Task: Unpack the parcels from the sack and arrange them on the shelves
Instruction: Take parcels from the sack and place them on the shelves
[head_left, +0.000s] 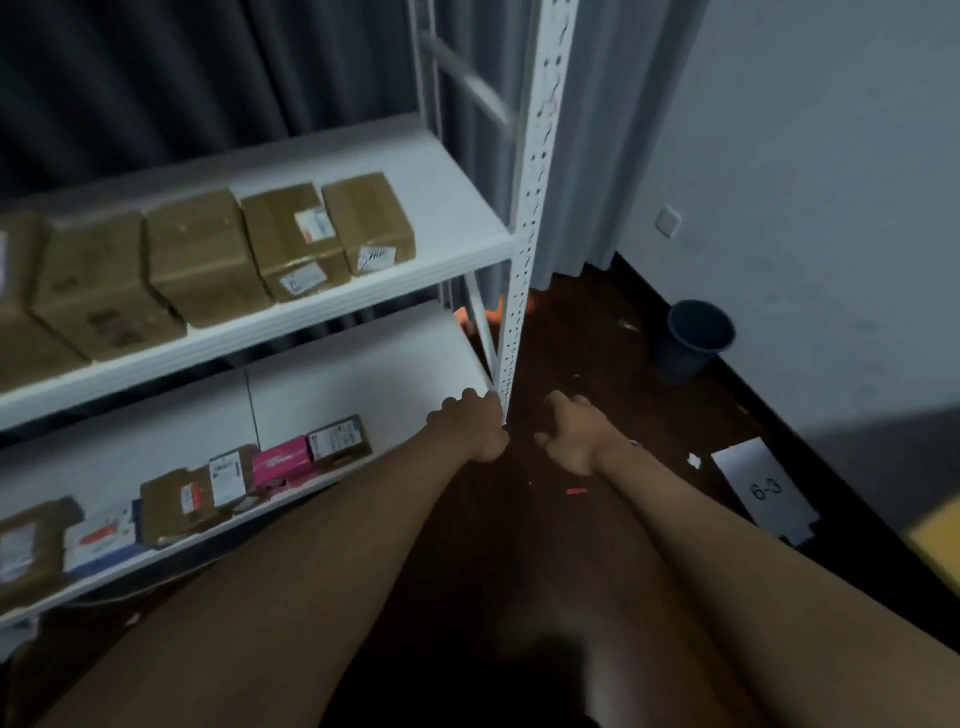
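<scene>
A dark bin (696, 338) stands on the dark floor (597, 364) by the white wall (831, 182); nearby lies a paper marked "6-3" (763, 491). Grey curtains (156, 78) hang behind.

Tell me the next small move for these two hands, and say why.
Probably turn away from the shelves to fetch another parcel. Both the left hand and the right hand carry nothing; the left one is at the white upright post, whether touching it is unclear. No sack is in view, while the lower shelf shows bare space beside the pink parcel.
</scene>
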